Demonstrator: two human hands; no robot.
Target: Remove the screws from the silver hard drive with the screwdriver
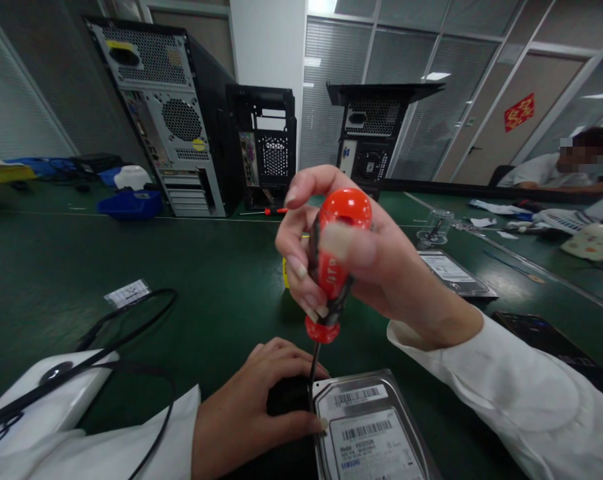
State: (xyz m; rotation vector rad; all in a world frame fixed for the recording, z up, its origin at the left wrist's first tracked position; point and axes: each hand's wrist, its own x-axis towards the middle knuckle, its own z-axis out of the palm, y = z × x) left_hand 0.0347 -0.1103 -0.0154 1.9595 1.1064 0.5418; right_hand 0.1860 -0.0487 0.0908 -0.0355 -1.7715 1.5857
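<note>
My right hand (361,247) is wrapped round the handle of a red and black screwdriver (334,267), thumb and fingers closed on it. The shaft points down at the far left corner of a silver hard drive (366,427) with a white Samsung label; I cannot tell whether the tip sits in a screw. My left hand (261,400) grips that drive from the left, its thumb on the near left edge and its fingers round the far corner, where their tips are partly hidden. Behind my right hand, a small yellow object (285,273) is mostly covered.
Three computer cases, a tall one (171,127), an open frame (266,147) and another (369,133), stand at the back. A second hard drive (451,272) and a phone (546,340) lie right. Left are a white device (46,393), a black cable (126,340) and a blue bin (130,204). Another person (556,167) sits far right.
</note>
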